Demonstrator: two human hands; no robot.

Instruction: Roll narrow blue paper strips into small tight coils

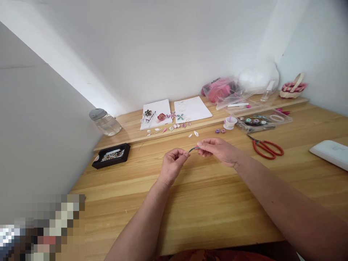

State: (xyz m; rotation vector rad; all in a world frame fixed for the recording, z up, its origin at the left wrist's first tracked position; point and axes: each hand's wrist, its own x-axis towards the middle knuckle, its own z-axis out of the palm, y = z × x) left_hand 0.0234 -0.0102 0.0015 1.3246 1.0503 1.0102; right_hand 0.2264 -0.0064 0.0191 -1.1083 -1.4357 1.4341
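Observation:
Over the middle of the wooden table, my left hand (175, 161) and my right hand (214, 148) hold a thin, curved blue-grey strip (193, 148) between them. My left thumb and forefinger pinch its left end; my right fingertips grip the other end and hide part of it. Its exact kind is too small to make out. Just beyond the hands lie small white petal shapes (196, 133). A row of pink and white petals (175, 126) runs along the raised shelf edge, near a red flower (161, 116) and a green flower (180, 117).
Red-handled scissors (268, 148) lie to the right, near a clear tray of supplies (258, 127) and a white spool (230, 123). A white case (330, 154) is at far right. On the left stand a black box (111, 156) and a water jar (106, 123).

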